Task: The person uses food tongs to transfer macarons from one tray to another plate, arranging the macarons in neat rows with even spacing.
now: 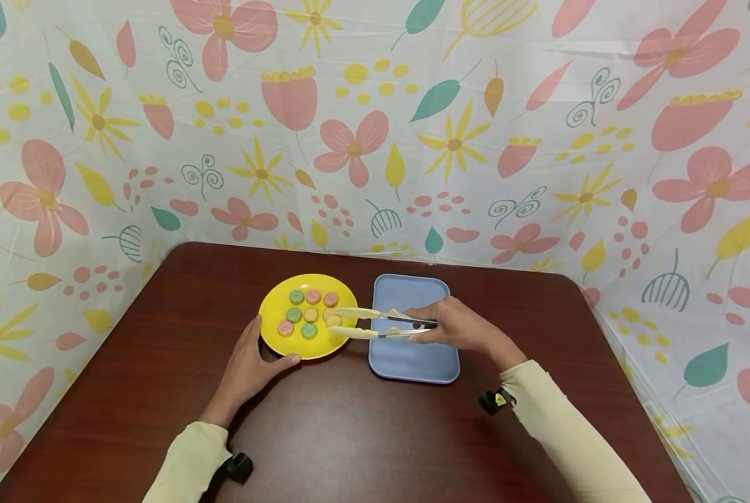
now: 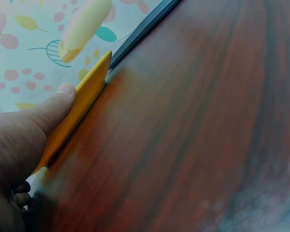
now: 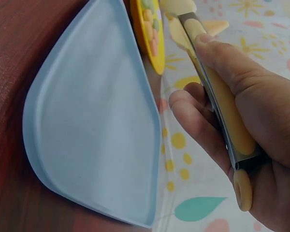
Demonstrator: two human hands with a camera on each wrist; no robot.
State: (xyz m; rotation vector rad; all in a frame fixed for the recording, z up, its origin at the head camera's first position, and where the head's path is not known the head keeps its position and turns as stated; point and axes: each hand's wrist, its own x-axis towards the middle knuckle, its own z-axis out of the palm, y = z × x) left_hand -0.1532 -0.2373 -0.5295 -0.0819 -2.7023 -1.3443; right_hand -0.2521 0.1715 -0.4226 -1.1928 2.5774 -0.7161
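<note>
On a round yellow plate (image 1: 281,344) lie several small macaron-like pieces in green, pink and yellow. My left hand (image 1: 249,363) holds the plate's near-left rim, its thumb along the front edge; in the left wrist view the thumb presses the yellow rim (image 2: 76,113). My right hand (image 1: 457,325) grips steel tongs (image 1: 406,333) with cream tips, thumb on one arm and fingers round the other. The tongs' tips reach over the plate's right side, spread apart, with a yellow macaron (image 1: 334,320) between them. A light blue rectangular tray (image 1: 413,360) lies below the tongs.
Plate and tray stand side by side on a dark brown wooden table (image 1: 350,433). A floral-patterned cloth (image 1: 362,91) hangs behind the table and at its sides. Black wrist cameras (image 1: 239,468) sit at both cream sleeves.
</note>
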